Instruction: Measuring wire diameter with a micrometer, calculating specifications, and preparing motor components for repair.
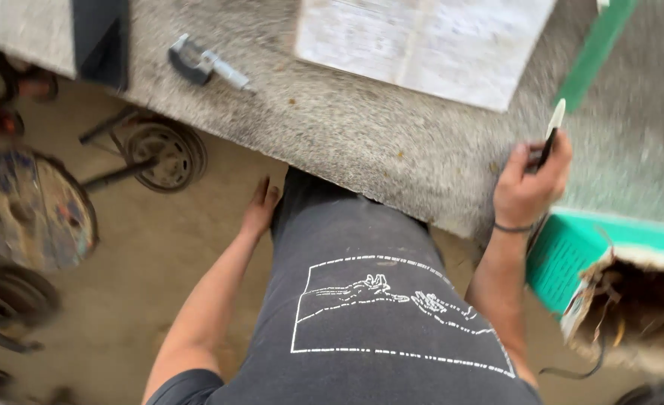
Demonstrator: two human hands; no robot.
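Head view. I see the right hand [528,187] closed around a pen [551,135]: slim, black barrel in the fingers, pale cap or tip pointing up and away. It is held over the right part of the speckled grey worktop [362,127], near its front edge. An open paper logbook [422,41] lies farther back on the top, well apart from the pen; a micrometer [208,66] sits to the left. The left hand [260,208] hangs below the worktop edge, fingers extended, pressed flat against the dark shirt, holding nothing. A green box [572,259] crowds the right wrist. Wheels [165,154] and a round disc [28,210] occupy the floor left.
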